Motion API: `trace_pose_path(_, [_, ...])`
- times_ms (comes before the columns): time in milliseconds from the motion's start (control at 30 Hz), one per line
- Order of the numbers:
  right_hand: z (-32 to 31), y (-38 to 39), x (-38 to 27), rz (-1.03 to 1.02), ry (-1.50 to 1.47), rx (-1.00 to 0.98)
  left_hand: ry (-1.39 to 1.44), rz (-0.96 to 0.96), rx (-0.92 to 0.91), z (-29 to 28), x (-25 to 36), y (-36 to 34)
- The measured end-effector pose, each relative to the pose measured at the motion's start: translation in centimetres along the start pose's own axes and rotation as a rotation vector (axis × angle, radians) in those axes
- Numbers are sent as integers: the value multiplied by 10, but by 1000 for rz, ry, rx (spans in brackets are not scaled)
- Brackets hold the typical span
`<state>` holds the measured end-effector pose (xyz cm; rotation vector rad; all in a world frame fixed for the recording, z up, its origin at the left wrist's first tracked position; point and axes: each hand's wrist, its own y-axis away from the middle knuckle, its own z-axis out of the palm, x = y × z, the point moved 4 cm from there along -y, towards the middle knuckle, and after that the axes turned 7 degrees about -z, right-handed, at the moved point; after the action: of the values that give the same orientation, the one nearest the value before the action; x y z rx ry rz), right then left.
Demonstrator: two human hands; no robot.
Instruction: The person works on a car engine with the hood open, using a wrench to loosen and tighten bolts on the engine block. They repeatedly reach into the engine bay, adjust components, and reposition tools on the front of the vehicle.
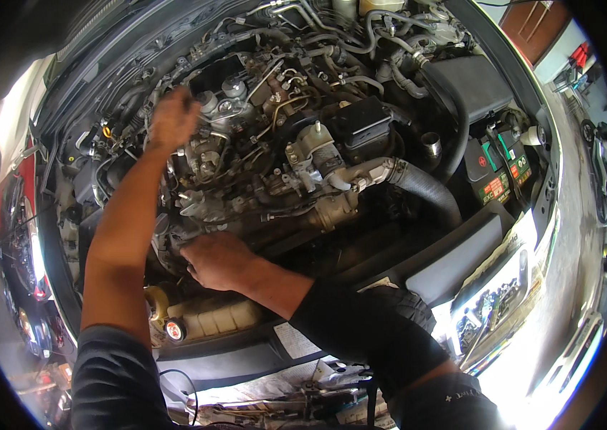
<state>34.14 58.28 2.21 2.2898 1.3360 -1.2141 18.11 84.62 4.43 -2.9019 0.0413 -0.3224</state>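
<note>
Both my arms reach into an open engine bay over a dirty engine [246,172]. My left hand [175,118] is at the engine's far left side, beside round metal parts and thin pipes. Its fingers point down among hoses and are blurred, so their grip is not clear. My right hand [219,262] is low at the engine's near left, just above a yellowed plastic reservoir [221,319]. Its fingers are curled inward at the dark front parts of the engine. Whatever they hold is hidden.
A car battery [493,168] and a black air-filter box [470,86] stand at the right. A thick grey hose [425,190] curves near the middle. Assorted hand tools [296,405] lie along the front edge; a tray of sockets [490,308] sits at front right.
</note>
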Motion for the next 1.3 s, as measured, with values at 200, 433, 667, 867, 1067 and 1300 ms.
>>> trace_pose_path(200, [3,-2,3,15,-15,-5,-196,58,-100,15,-68,-10])
trace_pose_path(433, [7,3,5,10,2,3,-270,-155,-348,43,-70,-22])
trace_pose_path(667, [5,3,5,26,-8,-16,-215,-161,-268,52,-71,-12])
trace_pose_path(867, [5,3,3,43,-13,-48,-173,-121,-84,64,-81,-16])
trace_pose_path(1067, [5,4,5,60,-22,-39,-37,-196,-205,52,-92,-21])
trace_pose_path(1300, [2,5,5,53,1,-27,16,-243,-540,5,-129,-35])
